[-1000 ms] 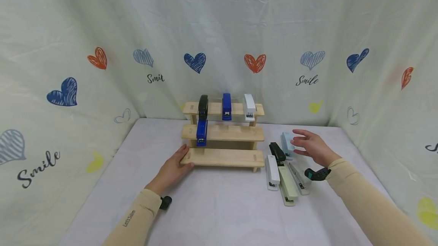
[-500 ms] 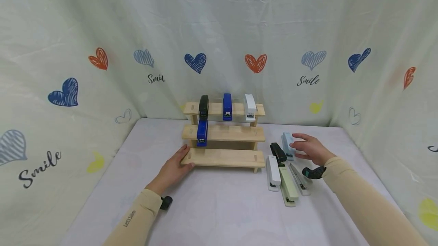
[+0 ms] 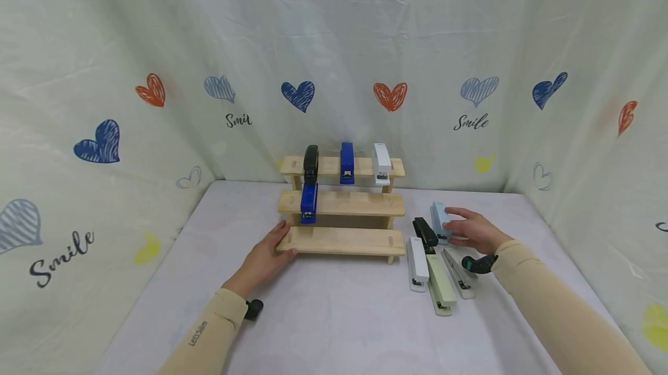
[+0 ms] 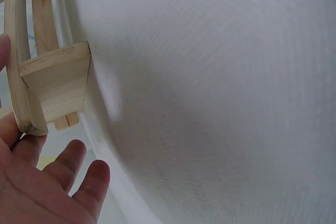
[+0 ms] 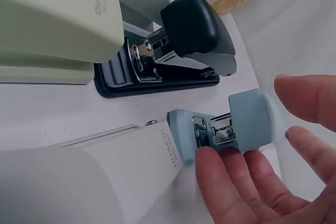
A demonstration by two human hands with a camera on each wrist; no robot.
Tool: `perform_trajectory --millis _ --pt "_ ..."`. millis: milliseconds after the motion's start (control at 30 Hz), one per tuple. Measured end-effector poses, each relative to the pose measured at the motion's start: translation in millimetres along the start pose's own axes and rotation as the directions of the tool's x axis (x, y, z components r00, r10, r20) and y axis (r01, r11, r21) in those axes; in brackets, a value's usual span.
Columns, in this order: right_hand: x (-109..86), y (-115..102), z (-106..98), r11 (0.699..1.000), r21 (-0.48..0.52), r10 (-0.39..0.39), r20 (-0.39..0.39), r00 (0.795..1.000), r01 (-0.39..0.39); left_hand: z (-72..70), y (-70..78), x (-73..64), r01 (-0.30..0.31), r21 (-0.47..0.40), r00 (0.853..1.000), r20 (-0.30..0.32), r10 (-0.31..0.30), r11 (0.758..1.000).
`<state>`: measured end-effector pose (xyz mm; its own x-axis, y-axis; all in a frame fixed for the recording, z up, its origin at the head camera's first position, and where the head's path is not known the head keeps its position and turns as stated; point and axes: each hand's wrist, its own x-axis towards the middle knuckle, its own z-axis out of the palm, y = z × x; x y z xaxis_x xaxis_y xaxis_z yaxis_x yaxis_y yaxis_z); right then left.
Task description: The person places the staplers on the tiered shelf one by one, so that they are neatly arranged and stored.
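Observation:
In the head view, my left hand (image 3: 264, 258) holds the left end of the lowest tier of a wooden shelf rack (image 3: 344, 240). The left wrist view shows fingertips (image 4: 31, 145) against the board's end. My right hand (image 3: 477, 232) is at the right side of a light blue stapler (image 3: 439, 218), which stands on the table. In the right wrist view, bent fingers (image 5: 262, 174) lie along the light blue stapler's side, while one digit stands apart past its head. A black stapler (image 5: 194, 30) and a grey-white stapler (image 5: 105, 171) are close by.
A pale green stapler (image 3: 440, 282) and a white stapler (image 3: 417, 262) stand right of the rack. On its top tier sit a black stapler (image 3: 311, 163), a blue stapler (image 3: 347, 163) and a white stapler (image 3: 381, 160). Another blue stapler (image 3: 309, 201) occupies the middle tier.
My right hand has come slightly lower and closer around the light blue stapler, its fingers drawing nearer to it. The left hand stays on the rack.

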<state>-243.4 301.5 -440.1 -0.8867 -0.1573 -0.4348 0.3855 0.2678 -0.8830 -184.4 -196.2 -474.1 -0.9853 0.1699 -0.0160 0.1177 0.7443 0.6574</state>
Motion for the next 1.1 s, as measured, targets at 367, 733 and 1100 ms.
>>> perform_trajectory --millis 367,733,1100 --pt "11.9 3.4 2.4 0.997 0.073 -0.006 0.016 1.000 0.005 0.2 -2.5 -0.4 -0.012 0.001 1.000 -0.007 0.012 1.000" --pt "12.9 3.4 4.0 0.993 0.120 -0.004 -0.003 1.000 0.005 0.8 -0.9 -1.0 -0.008 -0.004 1.000 -0.006 0.008 1.000" --pt "15.2 2.5 6.7 0.986 0.164 0.034 -0.028 0.999 -0.029 0.1 -0.5 -1.0 -0.018 -0.003 1.000 -0.007 0.018 1.000"
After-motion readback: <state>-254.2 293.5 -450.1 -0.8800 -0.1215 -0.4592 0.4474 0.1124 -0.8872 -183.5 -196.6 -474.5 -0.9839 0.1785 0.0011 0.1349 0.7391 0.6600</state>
